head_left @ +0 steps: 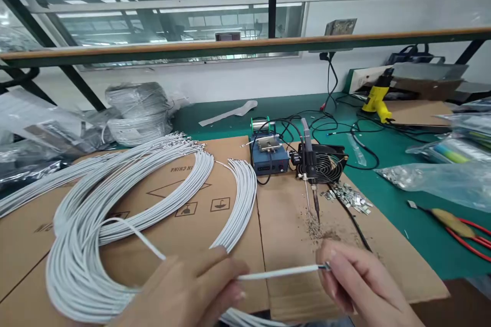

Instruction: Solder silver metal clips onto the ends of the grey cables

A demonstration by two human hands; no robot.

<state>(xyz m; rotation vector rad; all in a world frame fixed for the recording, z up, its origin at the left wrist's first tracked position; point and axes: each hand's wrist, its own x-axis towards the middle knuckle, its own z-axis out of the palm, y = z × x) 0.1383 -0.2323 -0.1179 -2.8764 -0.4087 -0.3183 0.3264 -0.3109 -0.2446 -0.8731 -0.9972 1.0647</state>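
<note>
A white cable (282, 272) runs between my two hands above the cardboard (284, 240). My left hand (192, 286) is closed around it at the lower middle, slightly blurred. At the cable's dark stripped end, my right hand (353, 278) pinches the tip between thumb and fingers. Large bundles of white cables (82, 245) lie coiled to the left and behind my left hand. Beyond my right hand a soldering iron (312, 173) points down at scattered solder bits. Small metal connectors (351, 197) are heaped to its right.
A blue soldering station (270, 159) and a black fan (326, 163) stand at the back middle. Red-handled pliers (460, 227), a plastic bag (441, 181) and a yellow tool (377, 99) are on the right. Wrapped cable rolls (140, 112) sit back left, under a shelf edge (230, 46).
</note>
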